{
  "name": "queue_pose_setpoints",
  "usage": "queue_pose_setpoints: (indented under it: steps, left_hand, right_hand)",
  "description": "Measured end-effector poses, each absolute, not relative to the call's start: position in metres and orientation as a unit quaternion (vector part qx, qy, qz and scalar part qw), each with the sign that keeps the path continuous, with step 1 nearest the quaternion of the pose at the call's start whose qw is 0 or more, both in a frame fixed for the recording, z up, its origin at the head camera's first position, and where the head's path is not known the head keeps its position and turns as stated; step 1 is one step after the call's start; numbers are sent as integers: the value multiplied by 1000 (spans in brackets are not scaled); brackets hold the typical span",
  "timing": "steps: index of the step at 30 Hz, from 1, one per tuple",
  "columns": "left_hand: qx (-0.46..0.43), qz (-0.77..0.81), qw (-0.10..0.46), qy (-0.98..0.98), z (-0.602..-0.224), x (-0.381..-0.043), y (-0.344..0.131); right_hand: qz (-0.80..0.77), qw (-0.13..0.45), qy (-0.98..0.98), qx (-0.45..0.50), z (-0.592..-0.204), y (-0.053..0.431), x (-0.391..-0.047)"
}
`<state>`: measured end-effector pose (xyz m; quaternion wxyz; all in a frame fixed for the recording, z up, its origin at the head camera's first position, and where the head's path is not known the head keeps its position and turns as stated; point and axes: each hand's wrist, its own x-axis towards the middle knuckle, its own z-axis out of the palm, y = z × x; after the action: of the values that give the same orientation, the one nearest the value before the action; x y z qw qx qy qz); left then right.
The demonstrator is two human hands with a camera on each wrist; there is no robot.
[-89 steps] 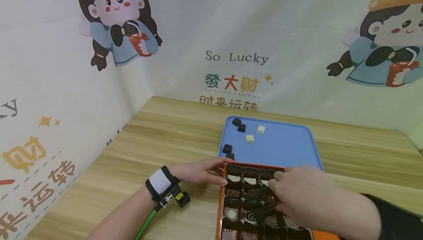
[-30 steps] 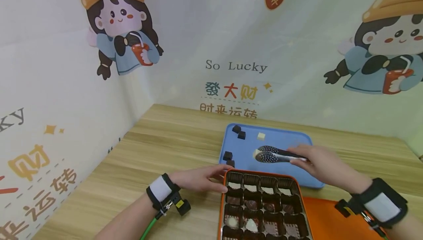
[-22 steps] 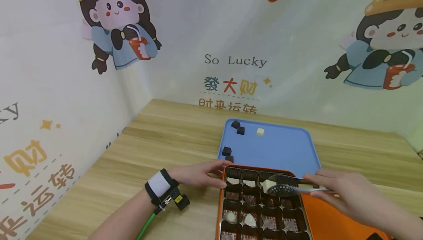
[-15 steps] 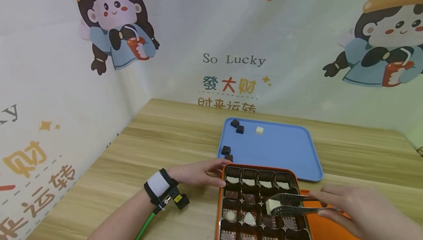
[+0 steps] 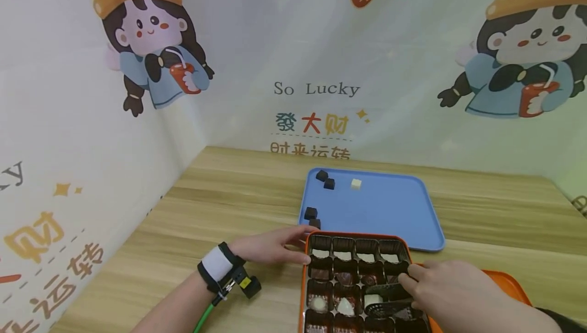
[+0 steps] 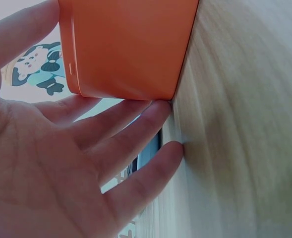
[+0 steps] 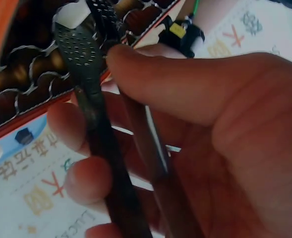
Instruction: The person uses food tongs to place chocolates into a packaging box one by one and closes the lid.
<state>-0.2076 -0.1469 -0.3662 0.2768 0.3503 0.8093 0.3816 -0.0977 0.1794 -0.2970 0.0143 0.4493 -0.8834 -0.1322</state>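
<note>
Tongs (image 7: pixel 100 114) of dark metal, with perforated spoon-shaped heads, are what I watch closest: the right hand (image 5: pixel 451 292) pinches their arms between thumb and fingers. Between the heads sits a small white cube (image 5: pixel 373 300), in or just above the third compartment from the left, third row from the far side; I cannot tell whether it touches bottom. If the heads part unevenly, I'd expect it to tip against the compartment wall or cling to one metal face. A sideways swing could knock the white cone-shaped piece (image 5: pixel 345 306) just to its left.

By the right hand lies a flat orange panel (image 5: pixel 511 286), beside the orange-walled box (image 6: pixel 126 49) with its brown plastic insert (image 5: pixel 334 297). The left hand (image 5: pixel 270 246) has its fingers spread at the box's far left corner, gripping nothing. That light touch worries me: should the tongs push hard on the insert, the box might slide.

Farther off, I see a blue rectangular tray (image 5: pixel 390 205) bearing a loose white cube (image 5: pixel 356 184) and four dark brown cubes (image 5: pixel 329 184). The box hides part of its near edge; if the two touch, a shove could jolt it. Beyond hangs a pale printed cloth backdrop (image 5: pixel 293 32).
</note>
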Motion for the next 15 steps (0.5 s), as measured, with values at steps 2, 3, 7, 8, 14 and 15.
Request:
queue_pose_setpoints:
  steps: [2,3,7,8,14,15]
  left_hand:
    - [349,382,277,810,-368,-207,-147]
    - [349,381,277,810,-368,-207,-147]
    - [351,384,278,807,-369,-206,-147]
    - [351,385,279,807,-369,-206,-147]
    - [348,388,280,806,-366,-206,-147]
    - [349,387,280,806,-366,-205,-147]
  right_hand:
    - [-172,15,-875,453,-297,169,-99]
    - [-187,22,-870,456,-298,164,-99]
    - [-221,48,-862,454,-300,153,-99]
    - [-224,51,-862,451,-300,151,-99]
    - [-231,19,-876,424,-289,144,-100]
    - [-227,10,-879,419,-287,145,-101]
